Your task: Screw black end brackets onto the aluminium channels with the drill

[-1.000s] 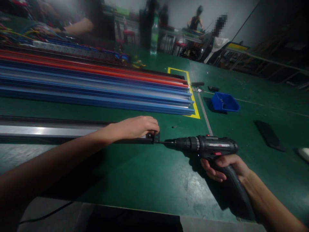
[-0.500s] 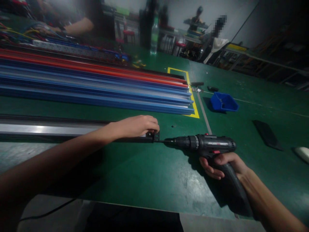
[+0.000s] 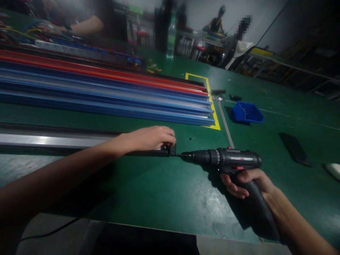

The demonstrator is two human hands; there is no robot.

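A long black and silver profile [image 3: 53, 140] lies across the green table [image 3: 159, 191] from the left edge. My left hand [image 3: 155, 138] is closed over its right end, fingers curled round a small black end piece [image 3: 173, 148]. My right hand [image 3: 247, 182] grips the handle of a black cordless drill [image 3: 233, 158], which points left. The thin bit of the drill reaches the end piece near its lower edge; whether it sits in a screw is too small to tell. A small light glows under the drill's chuck.
Blue profiles [image 3: 106, 102] and red profiles [image 3: 111, 71] lie behind the black one. To the right are a blue bin [image 3: 247, 112], a flat black object [image 3: 294, 148] and a white object [image 3: 334, 170]. A bottle [image 3: 171, 39] and a person's arm [image 3: 87, 26] are at the back.
A small light has come on below the drill's chuck. The drill and my right hand have shifted very slightly right; my left hand keeps its hold.
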